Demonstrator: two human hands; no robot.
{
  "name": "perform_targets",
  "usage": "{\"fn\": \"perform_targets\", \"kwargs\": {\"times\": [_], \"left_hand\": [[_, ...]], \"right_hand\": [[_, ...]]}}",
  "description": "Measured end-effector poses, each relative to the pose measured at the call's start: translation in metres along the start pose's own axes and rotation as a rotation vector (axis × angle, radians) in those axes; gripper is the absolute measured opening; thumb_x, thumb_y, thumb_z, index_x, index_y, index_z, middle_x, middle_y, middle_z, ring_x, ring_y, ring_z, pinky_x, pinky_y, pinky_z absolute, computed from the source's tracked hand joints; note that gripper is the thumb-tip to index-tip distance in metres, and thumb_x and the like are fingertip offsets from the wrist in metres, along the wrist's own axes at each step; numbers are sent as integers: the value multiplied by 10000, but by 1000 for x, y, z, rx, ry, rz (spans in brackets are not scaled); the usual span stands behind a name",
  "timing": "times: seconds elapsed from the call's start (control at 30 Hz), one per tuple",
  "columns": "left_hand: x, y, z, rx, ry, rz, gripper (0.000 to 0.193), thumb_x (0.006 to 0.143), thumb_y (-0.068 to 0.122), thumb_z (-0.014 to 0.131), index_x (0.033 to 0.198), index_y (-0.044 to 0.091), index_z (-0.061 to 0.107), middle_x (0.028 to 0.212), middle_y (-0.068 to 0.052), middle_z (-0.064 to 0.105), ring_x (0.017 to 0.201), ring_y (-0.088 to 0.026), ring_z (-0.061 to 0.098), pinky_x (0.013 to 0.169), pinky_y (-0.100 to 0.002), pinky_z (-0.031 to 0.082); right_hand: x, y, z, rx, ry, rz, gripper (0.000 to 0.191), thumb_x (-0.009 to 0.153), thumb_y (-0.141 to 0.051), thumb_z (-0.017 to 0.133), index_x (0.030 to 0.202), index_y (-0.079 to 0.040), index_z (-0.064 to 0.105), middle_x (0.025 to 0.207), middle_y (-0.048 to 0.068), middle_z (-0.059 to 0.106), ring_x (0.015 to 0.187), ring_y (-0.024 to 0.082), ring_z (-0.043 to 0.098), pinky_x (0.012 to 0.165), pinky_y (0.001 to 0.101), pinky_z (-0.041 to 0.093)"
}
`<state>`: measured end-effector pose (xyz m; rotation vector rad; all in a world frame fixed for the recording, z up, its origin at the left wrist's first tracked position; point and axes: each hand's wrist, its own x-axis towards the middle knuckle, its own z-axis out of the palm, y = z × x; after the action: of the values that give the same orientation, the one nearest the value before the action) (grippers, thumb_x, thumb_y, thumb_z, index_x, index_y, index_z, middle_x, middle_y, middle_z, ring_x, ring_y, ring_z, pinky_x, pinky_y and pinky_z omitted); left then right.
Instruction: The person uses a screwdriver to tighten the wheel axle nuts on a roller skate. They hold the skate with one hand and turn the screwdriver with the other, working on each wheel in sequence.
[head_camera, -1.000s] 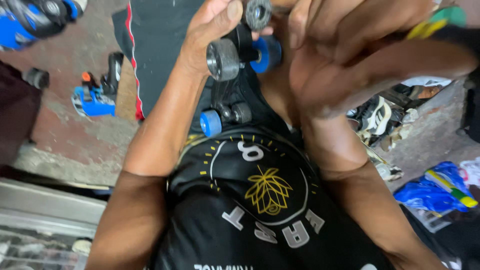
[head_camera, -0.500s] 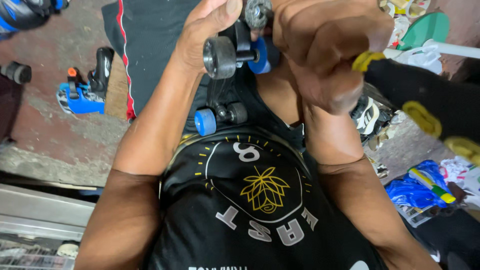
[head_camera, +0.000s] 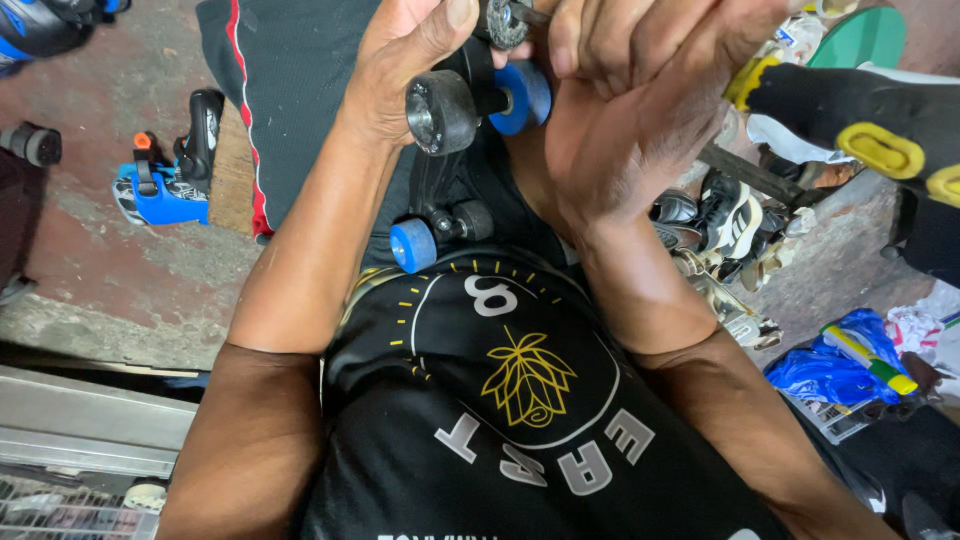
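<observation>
Nearest the camera is the person's black shirt (head_camera: 520, 420) with a yellow flower print, and both forearms rise from it toward the top of the view. Against the chest rests the lower end of a roller skate (head_camera: 450, 160), held sole-outward so its wheels face the camera. Its long axis runs nearly straight up the picture, one end toward the belly and the other up between the hands; which end is the toe I cannot tell.

At the lower end sit a blue wheel (head_camera: 413, 245) and a black wheel (head_camera: 470, 218) on one axle. Higher up, another black wheel (head_camera: 441, 110) and another blue wheel (head_camera: 522, 97) sit on the second axle. All four wheels appear mounted, so the work in hand looks to be at the upper axle, and I judge it unfinished.

The left hand (head_camera: 410, 50) is curled around the upper part of the skate, thumb extended. The right hand (head_camera: 640, 90) is closed in a fist around something small by the upper axle; what it grips is hidden.

Farther off, on the floor (head_camera: 90, 250), lie a blue skate (head_camera: 165, 185), a pile of shoes (head_camera: 720, 220) and a blue bag (head_camera: 830, 365).
</observation>
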<state>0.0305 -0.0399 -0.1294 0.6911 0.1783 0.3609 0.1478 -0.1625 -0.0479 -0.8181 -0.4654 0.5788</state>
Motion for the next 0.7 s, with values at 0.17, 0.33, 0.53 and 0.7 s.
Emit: {"fn": "perform_targets", "kwargs": {"times": [0.17,0.33,0.53,0.7], "left_hand": [[4,6,3,42,-54,13,470,1092,459,690,1161,-4,645,1057,-92,675,979,-165,658,913,-304,551],[2,11,7,38,-81,-21,464,1088,449,711,1188,2,643,1061,-83,662,986,-158,635,923,-295,531],[1,15,2,58,-88,-20,460,1081,440,728,1185,3,629,1056,-74,647,943,-142,590,876,-285,502],[9,10,-1,19,-148,-10,439,1100,412,705,1215,-2,617,1089,-80,646,984,-158,630,927,-314,538]], "right_hand": [[5,4,-11,46,330,169,335,1138,-289,366,872,-87,386,727,28,299,630,168,323,583,346,312],[12,-1,-21,113,24,221,352,1141,-260,466,842,-125,338,698,-16,271,618,126,307,616,352,298],[6,-16,24,-80,30,126,390,1195,-251,468,861,-96,341,704,15,275,616,161,307,640,359,335],[13,-37,50,-80,-146,-40,408,1180,-345,441,859,-102,374,693,27,285,609,183,309,619,376,339]]}}
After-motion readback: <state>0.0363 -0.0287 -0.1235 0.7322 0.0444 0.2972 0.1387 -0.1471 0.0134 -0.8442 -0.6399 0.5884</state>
